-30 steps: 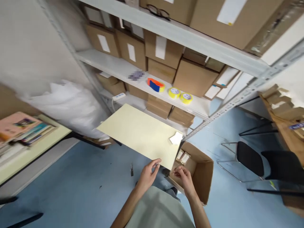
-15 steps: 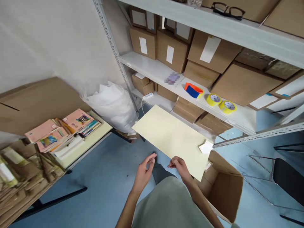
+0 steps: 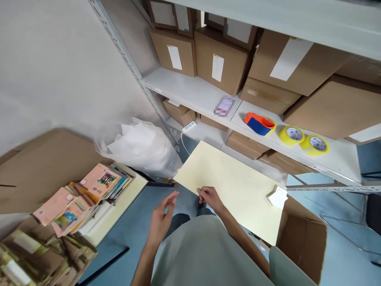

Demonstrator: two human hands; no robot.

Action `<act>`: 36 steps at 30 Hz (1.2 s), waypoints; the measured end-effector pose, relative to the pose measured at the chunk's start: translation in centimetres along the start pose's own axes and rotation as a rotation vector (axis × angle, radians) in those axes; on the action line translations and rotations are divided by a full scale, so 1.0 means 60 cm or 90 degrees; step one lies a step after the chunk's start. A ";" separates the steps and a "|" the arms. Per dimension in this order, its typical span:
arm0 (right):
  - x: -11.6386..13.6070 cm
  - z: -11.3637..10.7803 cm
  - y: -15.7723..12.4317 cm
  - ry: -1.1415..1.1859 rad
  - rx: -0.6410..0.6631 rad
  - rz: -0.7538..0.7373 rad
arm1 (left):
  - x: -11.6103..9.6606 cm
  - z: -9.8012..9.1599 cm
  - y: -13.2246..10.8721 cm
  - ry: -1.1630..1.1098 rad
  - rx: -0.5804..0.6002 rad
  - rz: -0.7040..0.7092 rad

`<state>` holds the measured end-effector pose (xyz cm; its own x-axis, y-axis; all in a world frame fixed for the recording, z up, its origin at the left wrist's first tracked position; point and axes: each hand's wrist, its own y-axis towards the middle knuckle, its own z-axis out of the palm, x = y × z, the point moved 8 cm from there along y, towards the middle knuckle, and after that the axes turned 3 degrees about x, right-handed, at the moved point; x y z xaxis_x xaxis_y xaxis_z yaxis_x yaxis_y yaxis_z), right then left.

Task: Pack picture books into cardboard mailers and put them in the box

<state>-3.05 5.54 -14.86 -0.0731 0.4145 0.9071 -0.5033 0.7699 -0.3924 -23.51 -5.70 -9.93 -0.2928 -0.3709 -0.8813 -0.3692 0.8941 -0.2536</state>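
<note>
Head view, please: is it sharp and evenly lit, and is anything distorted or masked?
Head view: soft, even light, no glare; the grey metal shelf upright leans from wide-angle distortion; left hand slightly soft; a pixelated patch masks something on the white shelf; pale yellow rectangular board sharp.

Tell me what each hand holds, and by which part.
The right hand pinches the pale yellow board by its near edge; the left hand is open and empty.
</note>
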 end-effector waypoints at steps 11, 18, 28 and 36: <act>0.049 0.036 0.069 -0.093 -0.050 0.019 | 0.008 -0.081 0.185 -0.026 0.116 0.010; 0.066 0.079 0.082 -0.068 -0.184 0.059 | -0.039 -0.138 0.300 -0.053 0.192 0.076; 0.110 0.191 0.159 -0.141 -0.194 0.093 | -0.022 -0.306 0.411 -0.028 0.084 0.169; 0.126 0.241 0.192 -0.169 -0.191 0.138 | 0.054 -0.435 0.487 -0.013 -0.061 0.108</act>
<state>-21.83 10.52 -10.34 -0.3870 0.4727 0.7917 -0.1829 0.8022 -0.5684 -58.26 12.65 -9.82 -0.3406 -0.2111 -0.9162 -0.3987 0.9149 -0.0625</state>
